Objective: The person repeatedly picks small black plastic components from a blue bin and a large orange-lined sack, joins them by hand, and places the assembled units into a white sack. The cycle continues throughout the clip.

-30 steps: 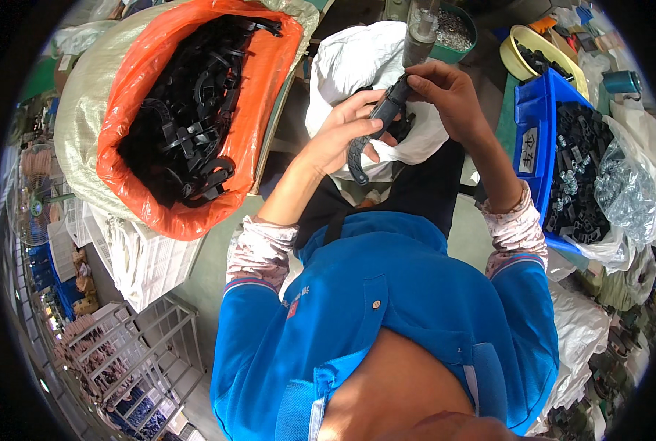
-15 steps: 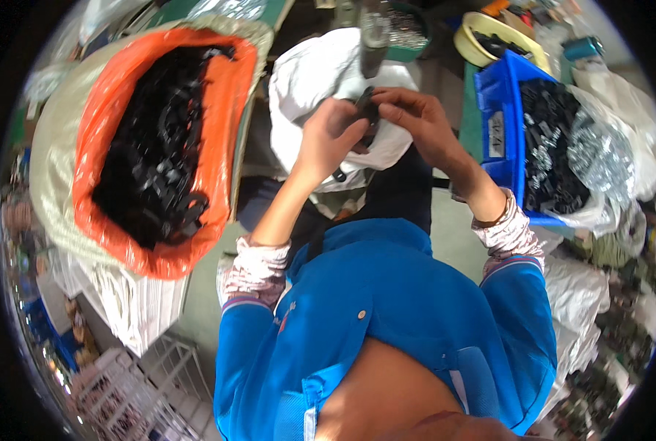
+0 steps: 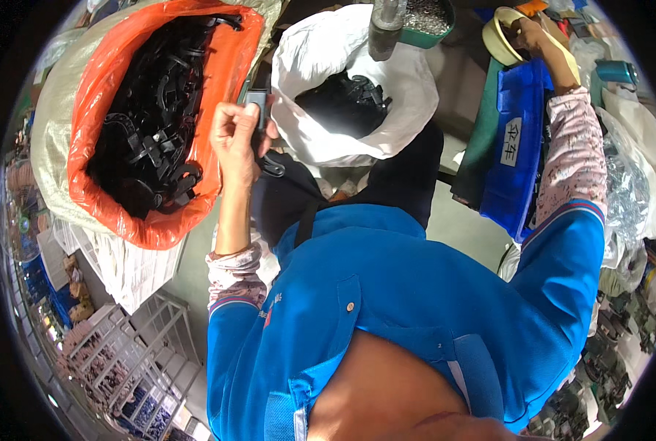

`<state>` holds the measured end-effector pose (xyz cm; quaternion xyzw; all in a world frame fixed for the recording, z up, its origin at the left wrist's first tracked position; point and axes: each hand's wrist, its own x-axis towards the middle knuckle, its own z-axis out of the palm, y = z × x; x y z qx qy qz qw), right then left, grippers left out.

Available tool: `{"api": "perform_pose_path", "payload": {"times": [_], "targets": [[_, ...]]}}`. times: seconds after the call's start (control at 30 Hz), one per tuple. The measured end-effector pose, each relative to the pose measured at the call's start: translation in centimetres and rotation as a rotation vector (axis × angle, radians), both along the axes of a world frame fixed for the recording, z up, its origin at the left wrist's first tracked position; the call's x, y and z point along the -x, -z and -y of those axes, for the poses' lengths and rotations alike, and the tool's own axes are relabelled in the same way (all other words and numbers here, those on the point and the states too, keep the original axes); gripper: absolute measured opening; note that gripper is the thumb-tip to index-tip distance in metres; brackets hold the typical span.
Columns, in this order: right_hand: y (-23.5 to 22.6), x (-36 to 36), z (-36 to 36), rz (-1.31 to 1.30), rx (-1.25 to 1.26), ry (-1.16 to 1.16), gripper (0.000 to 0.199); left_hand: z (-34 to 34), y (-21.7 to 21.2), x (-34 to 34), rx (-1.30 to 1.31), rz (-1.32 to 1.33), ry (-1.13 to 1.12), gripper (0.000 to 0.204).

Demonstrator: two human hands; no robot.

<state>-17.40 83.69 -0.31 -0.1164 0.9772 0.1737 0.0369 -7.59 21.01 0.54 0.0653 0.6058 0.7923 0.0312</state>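
My left hand [image 3: 235,143] is closed around a dark plastic part [image 3: 258,104] between thumb and fingers, beside the orange-lined sack. A flat grey face of the part points up, and a black looped end [image 3: 272,166] hangs below the hand. At the far right my right hand [image 3: 535,38] reaches down into a pale yellow basin [image 3: 495,45]. Its fingertips are hidden, so whether they grip anything does not show. Between my hands stands an open white sack [image 3: 309,51] with black plastic parts [image 3: 353,99] inside.
On the left a large sack with an orange liner [image 3: 243,55] holds many black parts. A blue crate [image 3: 493,184] stands below the basin, partly behind my right arm. A dark upright post [image 3: 386,29] rises beside the white sack, near a green tray [image 3: 420,37] of small metal pieces.
My hands have parted from above the white sack. The left has moved left with the dark part; the right has gone far right into the yellow basin. The white sack's contents now show.
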Motion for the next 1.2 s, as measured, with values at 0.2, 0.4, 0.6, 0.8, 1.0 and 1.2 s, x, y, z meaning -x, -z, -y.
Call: {"api": "perform_pose_path", "payload": {"times": [0.2,0.4,0.6,0.8,1.0,1.2], "targets": [[0.3,0.7,-3.3,-0.05,0.044,0.116,0.042,2.4,0.2,0.4,0.001,0.023,-0.045,0.015],[-8.7,-7.8,12.0,0.147,1.673,0.289,0.029,-3.3,1.2,1.0,0.033,-0.074,0.198,0.017],[-10.8,-13.7,26.5,0.162,1.938,0.224,0.027,-9.2,-0.7,1.3,-0.108,-0.166,0.444,0.019],[-9.7,-13.5,29.8,0.131,1.912,0.16,0.024,-8.3,-1.9,1.2,0.03,-0.266,0.444,0.017],[-9.5,-13.8,31.6,0.014,1.665,0.058,0.028,-7.4,-2.6,1.0,0.192,-0.346,0.405,0.018],[-9.1,-13.5,32.1,-0.217,1.384,-0.076,0.027,-7.6,-2.9,1.2,0.258,-0.484,0.39,0.021]]}}
